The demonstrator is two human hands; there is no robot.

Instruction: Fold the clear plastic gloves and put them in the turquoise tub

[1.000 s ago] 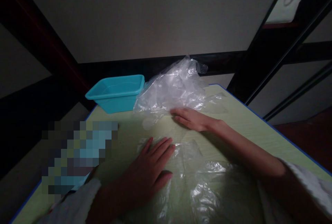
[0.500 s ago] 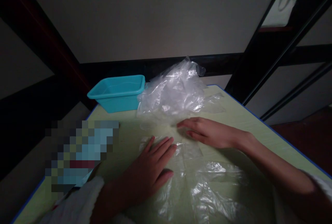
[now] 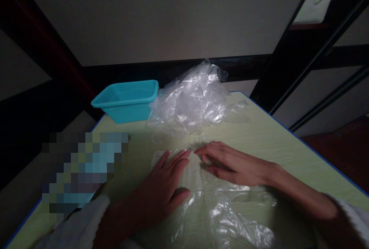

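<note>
A clear plastic bag (image 3: 227,218) lies spread and wrinkled on the table in front of me. My left hand (image 3: 165,185) rests flat on its left part, fingers stretched forward and thumb apart. Over the bag's upper part is my right hand (image 3: 233,164), its fingers extended, slightly bent and pointing left, the tips close to my left fingertips. Neither hand grips anything. Beyond the hands sits a crumpled heap of clear plastic bags (image 3: 193,102).
A turquoise plastic basin (image 3: 127,110) stands at the table's back left, touching or nearly touching the heap. The pale green table (image 3: 276,141) has a blue edge. A pixelated patch covers something at left. A wall and dark frames rise behind.
My right hand has come nearer to me, down over the flat bag's upper part. My left hand stays on the bag. The view has shifted slightly.
</note>
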